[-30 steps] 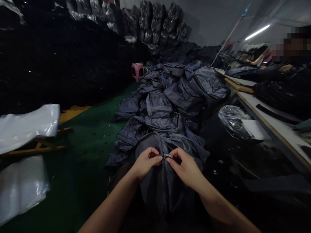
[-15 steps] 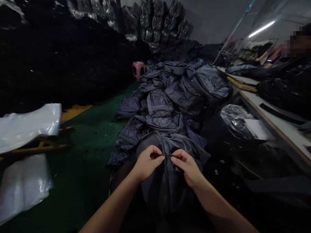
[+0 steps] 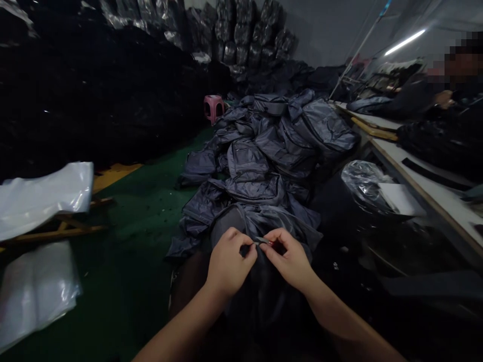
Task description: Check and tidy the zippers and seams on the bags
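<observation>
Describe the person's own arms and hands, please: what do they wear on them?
The left hand and the right hand are slender and bare, without gloves. The left forearm and the right forearm show no sleeve down to the bottom of the view. No watch, ring, bracelet or tape is visible on either arm.

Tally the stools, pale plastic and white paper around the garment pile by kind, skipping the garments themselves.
Pink plastic stool: 1
White plastic bundles: 2
Clear plastic bag: 1
White paper sheet: 1
Total: 5
</observation>
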The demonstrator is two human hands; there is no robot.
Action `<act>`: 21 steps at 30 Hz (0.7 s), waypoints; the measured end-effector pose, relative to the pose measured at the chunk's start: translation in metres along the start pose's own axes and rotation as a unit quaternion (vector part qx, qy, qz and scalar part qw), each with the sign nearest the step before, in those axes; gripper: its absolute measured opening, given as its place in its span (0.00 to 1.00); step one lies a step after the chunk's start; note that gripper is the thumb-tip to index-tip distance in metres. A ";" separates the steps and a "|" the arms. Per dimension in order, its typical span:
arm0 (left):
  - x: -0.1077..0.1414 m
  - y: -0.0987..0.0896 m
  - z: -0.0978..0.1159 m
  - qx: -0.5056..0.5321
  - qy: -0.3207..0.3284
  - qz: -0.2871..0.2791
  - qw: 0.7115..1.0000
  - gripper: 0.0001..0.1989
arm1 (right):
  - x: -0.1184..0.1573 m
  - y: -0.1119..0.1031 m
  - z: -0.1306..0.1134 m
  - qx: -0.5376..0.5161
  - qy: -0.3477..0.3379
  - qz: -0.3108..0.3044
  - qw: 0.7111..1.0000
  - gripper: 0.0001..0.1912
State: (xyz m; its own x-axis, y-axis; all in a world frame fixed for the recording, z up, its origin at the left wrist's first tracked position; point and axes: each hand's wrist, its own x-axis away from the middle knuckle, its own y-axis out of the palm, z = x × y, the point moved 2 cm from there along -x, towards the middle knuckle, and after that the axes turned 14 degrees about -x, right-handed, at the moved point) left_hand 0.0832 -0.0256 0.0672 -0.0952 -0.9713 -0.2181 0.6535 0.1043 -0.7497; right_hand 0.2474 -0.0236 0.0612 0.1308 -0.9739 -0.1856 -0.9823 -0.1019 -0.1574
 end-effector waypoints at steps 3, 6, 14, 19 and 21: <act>0.003 0.000 -0.007 0.051 0.014 0.015 0.998 0.04 | -0.001 -0.004 -0.003 0.038 -0.008 -0.007 0.999 0.06; 0.008 0.001 -0.014 0.063 0.036 0.044 0.996 0.04 | -0.002 -0.008 -0.006 0.087 -0.010 -0.022 0.996 0.09; 0.015 0.006 -0.019 0.058 0.084 0.106 0.989 0.04 | -0.007 0.000 -0.021 0.190 -0.096 -0.115 0.970 0.09; 0.014 0.006 -0.019 0.045 0.089 0.107 0.989 0.04 | -0.011 0.003 -0.020 0.215 -0.103 -0.122 0.963 0.06; 0.013 0.007 -0.020 0.043 0.088 0.100 0.990 0.04 | -0.011 0.004 -0.019 0.217 -0.103 -0.120 0.963 0.05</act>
State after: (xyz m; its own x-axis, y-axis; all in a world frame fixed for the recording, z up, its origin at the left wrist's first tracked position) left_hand 0.0712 -0.0336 0.0468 -0.0815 -0.8800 -0.4680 0.7327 0.2654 -0.6266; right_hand 0.2392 -0.0172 0.0812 0.4152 -0.8673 -0.2748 -0.7778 -0.1817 -0.6017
